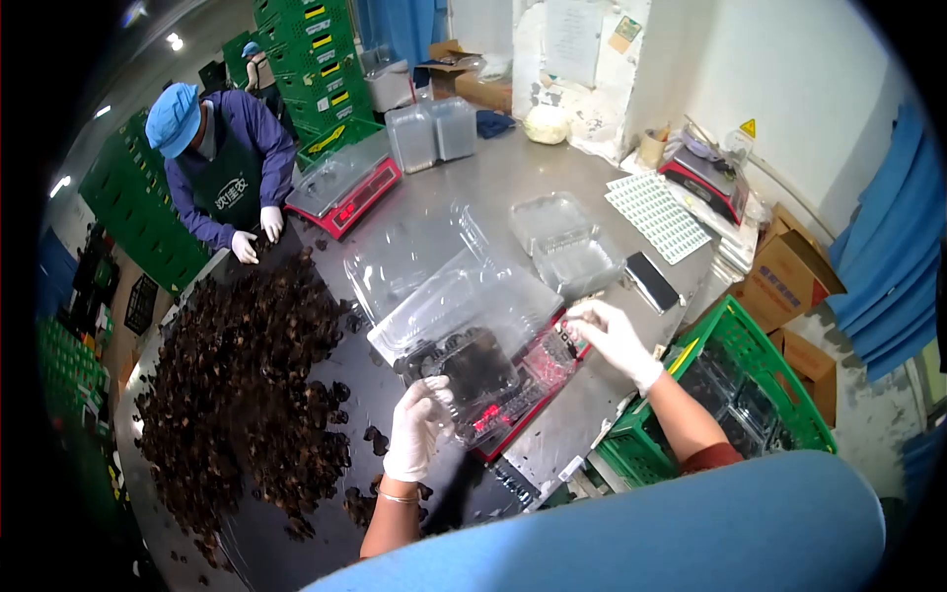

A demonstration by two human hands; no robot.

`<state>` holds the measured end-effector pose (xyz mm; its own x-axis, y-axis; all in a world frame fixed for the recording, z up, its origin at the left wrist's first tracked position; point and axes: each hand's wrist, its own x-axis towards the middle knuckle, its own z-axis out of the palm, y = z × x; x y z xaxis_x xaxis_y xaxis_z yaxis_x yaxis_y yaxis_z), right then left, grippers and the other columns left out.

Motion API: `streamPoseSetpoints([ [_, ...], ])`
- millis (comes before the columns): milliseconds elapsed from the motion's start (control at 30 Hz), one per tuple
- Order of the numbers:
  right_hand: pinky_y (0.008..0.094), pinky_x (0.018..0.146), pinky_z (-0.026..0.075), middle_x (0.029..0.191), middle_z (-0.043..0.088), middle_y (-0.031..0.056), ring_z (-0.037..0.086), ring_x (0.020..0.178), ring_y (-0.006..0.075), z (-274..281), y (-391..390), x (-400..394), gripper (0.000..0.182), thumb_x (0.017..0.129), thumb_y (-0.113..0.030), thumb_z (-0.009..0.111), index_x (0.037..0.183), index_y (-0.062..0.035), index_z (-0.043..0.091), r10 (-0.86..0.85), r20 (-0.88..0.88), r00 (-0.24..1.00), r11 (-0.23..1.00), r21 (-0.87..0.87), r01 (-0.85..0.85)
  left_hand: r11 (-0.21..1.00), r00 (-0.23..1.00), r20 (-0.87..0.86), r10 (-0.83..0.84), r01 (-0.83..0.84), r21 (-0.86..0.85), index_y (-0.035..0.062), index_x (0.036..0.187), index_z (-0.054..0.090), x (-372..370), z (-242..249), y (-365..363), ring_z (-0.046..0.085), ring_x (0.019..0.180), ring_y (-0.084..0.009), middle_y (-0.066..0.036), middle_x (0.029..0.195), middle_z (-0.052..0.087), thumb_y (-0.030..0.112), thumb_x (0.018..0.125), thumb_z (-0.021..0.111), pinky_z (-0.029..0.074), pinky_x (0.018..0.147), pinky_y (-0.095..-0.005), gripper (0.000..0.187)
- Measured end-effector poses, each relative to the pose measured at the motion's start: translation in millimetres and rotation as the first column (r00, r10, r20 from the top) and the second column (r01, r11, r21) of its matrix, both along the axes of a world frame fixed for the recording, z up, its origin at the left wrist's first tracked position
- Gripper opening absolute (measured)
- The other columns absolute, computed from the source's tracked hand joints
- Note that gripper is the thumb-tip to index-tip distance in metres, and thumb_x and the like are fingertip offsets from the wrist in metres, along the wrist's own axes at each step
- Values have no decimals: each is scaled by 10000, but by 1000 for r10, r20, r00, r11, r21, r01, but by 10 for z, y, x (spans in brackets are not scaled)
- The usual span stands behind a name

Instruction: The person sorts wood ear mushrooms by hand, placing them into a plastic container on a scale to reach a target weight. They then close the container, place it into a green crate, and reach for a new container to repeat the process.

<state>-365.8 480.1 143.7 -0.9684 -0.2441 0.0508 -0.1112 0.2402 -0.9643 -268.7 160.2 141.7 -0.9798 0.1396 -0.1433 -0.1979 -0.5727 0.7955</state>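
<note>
My left hand (pixel 419 426), in a white glove, is closed on the near left edge of a clear plastic box (pixel 469 367). Dark, crinkled pieces that look like wood ear mushrooms show inside the box. It is held over a red digital scale (pixel 508 422) with lit red digits. My right hand (pixel 614 340), also gloved, has its fingers pinched together by the right end of that scale; whatever they hold is too small to make out. Behind the box are stacked clear plastic trays (pixel 513 301).
A large heap of dark mushrooms (pixel 247 395) covers the left of the table. A co-worker (pixel 227 163) handles it at the far side, near another scale (pixel 345 197). A phone (pixel 651 282), a label sheet (pixel 658 217) and an open clear box (pixel 567 242) lie rightward. A green crate (pixel 725 326) stands at right.
</note>
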Motion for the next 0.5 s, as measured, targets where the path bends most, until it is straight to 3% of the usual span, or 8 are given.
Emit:
streamPoseSetpoints([
  [100,353,839,473,1077,619,90,590,963,227,-287,220,-504,256,856,-153,559,1077,-27,589,-65,-448,892,829,473,298,997,996,14,83,-83,-1,-22,1140,555,-28,-114,-9,523,620,-104,-63,919,605,151,874,502,444,525,-245,322],
  [133,407,945,410,1109,602,115,537,1068,279,-398,297,-669,278,835,-167,553,1085,-55,601,-6,-544,839,747,555,365,997,997,17,80,-80,-5,-23,1133,558,-27,-101,-22,520,610,-106,-65,910,607,155,875,497,440,517,-246,319],
  [200,412,973,384,1118,584,134,519,1087,289,-776,440,-995,289,826,-162,559,1096,-70,599,113,-621,776,558,686,468,994,995,22,98,-97,-42,-28,1117,559,-37,-84,-26,511,593,-108,-67,882,607,146,874,481,431,504,-247,309],
  [267,405,975,374,1090,589,125,536,1064,275,-994,467,-1166,281,813,-172,557,1081,-99,600,206,-645,736,368,748,552,995,995,23,97,-96,-34,-33,1117,557,-27,-116,-58,508,591,-109,-64,873,602,138,873,473,431,504,-249,309],
  [367,401,922,395,1063,606,88,551,1038,265,-1048,490,-1332,211,797,-177,570,994,-111,610,208,-339,917,209,932,297,987,990,17,143,-141,-77,-42,1125,551,-33,-120,-104,501,585,-108,-59,852,587,128,888,456,433,502,-252,307],
  [500,402,771,436,842,639,70,607,880,249,-857,501,-1452,111,741,-222,646,815,-145,615,246,-400,883,376,879,293,977,984,21,178,-174,-124,-34,1138,553,-71,-117,-220,485,573,-98,-54,832,583,135,908,453,417,489,-237,303],
])
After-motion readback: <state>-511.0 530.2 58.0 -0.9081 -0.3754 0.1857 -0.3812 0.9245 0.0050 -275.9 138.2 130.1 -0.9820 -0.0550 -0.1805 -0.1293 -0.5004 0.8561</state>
